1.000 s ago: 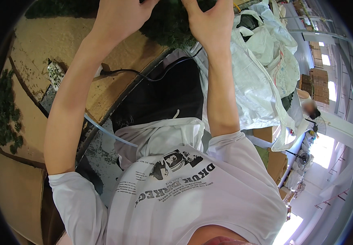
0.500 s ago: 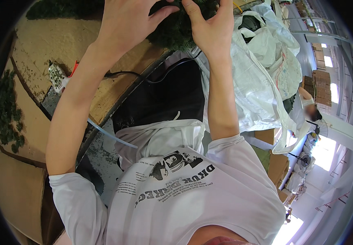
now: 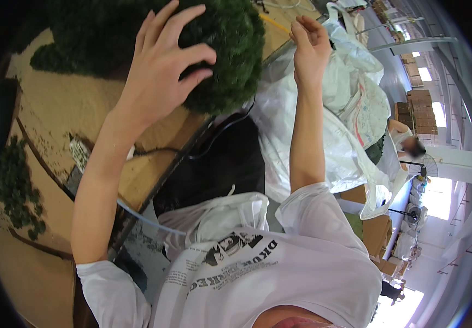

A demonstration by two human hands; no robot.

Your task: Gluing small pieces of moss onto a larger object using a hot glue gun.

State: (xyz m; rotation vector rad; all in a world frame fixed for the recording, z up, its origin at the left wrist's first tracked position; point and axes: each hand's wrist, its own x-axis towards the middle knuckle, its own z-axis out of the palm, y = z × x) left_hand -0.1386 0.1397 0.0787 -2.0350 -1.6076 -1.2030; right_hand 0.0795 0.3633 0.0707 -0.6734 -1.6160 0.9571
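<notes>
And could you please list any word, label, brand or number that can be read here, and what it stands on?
White T-shirt: large dark lettering beside a dark graphic; partly legible, but I won't copy its wording.
Same shirt: smaller dark lines, too small and blurred to read.
White sack: reddish marks, too blurred to tell as words.
Green foliage by the left hand: no lettering visible.

Green foliage (image 3: 227, 60) is running past the top edge.
The left hand (image 3: 162, 68) is hiding some; a distant person (image 3: 401, 136) is appearing blurred.
</notes>
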